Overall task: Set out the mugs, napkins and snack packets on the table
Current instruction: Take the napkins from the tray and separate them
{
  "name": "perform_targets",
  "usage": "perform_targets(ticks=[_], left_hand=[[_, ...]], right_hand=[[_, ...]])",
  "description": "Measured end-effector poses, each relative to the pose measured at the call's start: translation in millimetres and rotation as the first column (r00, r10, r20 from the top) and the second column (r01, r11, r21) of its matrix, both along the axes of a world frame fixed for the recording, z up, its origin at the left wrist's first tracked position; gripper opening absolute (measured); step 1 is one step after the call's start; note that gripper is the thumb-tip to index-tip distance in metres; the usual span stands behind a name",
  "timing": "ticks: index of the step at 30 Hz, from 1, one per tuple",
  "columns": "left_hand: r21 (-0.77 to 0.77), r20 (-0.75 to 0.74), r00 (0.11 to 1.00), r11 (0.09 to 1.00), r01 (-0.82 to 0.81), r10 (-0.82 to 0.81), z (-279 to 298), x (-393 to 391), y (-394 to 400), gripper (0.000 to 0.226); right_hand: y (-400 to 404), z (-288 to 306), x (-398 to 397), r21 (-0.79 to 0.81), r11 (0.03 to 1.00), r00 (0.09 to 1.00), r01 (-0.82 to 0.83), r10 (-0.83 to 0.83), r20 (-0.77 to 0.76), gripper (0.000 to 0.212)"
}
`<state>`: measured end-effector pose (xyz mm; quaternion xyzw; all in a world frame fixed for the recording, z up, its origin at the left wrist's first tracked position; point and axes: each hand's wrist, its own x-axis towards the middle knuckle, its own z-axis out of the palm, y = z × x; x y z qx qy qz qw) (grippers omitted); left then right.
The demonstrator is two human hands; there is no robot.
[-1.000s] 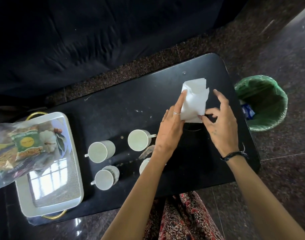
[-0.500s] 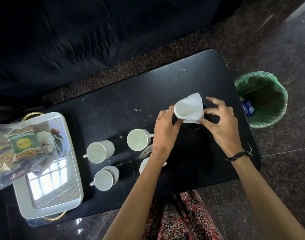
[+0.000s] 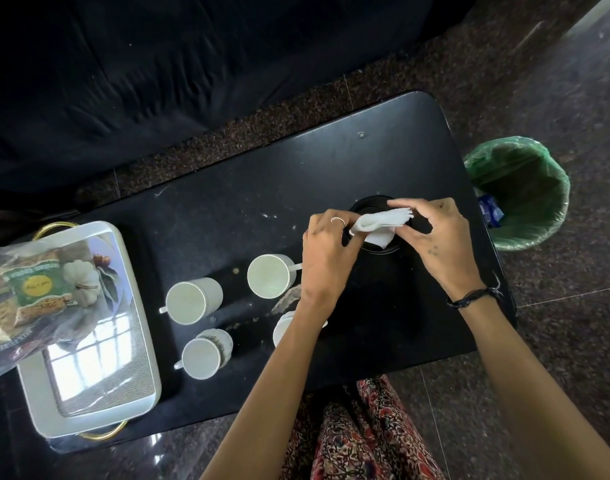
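Napkins: a small stack of soft white paper napkins [image 3: 383,225], folded over and bent. Both hands hold it near the right end of the black worktop [image 3: 227,209].

Where they sit: right over a round black holder [image 3: 376,206]. It is dark on dark, so I think it is a cup or a bowl, but I can't be sure.

Left hand [image 3: 326,252]: fingers pinched tight on the left end of the napkins. A thin ring shows on one finger.

Right hand [image 3: 435,237]: fingers curled over the right end and top of the napkins, holding them too.

Which way it lies: the long side of the stack runs left to right, from one hand to the other. Both hands are touching it, so neither is closer.

Next move, my guess: push the napkins down into the holder. The bent end must go in first.

Mugs: four pale round mugs [image 3: 270,275] stand near the middle of the worktop. The left arm hides part of one.

Snacks: a clear bag of snack packets [image 3: 29,292] lies on a silver tray [image 3: 88,403] at the left end, not set out yet.
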<state>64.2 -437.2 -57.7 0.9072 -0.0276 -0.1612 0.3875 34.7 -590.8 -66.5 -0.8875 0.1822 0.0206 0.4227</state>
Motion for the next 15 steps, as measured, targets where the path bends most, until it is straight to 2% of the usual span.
perform_targets(ticks=[4,10,15], left_hand=[[-0.011,-0.015,0.997,0.997,-0.079,0.079,-4,0,-3,0.014],[-0.01,-0.02,0.997,0.997,-0.08,0.079,-4,1,-5,0.021],[-0.021,-0.012,0.994,0.993,-0.113,0.113,-1,0,-4,0.021]], right_hand=[[1,1,1,0.03,0.999,0.999,0.022,-0.023,0.044,0.044],[0,-6,-3,-0.005,1.0,1.0,0.007,-0.008,-0.009,0.049],[10,-5,-9,-0.013,0.999,0.994,0.034,-0.032,0.108,0.055]])
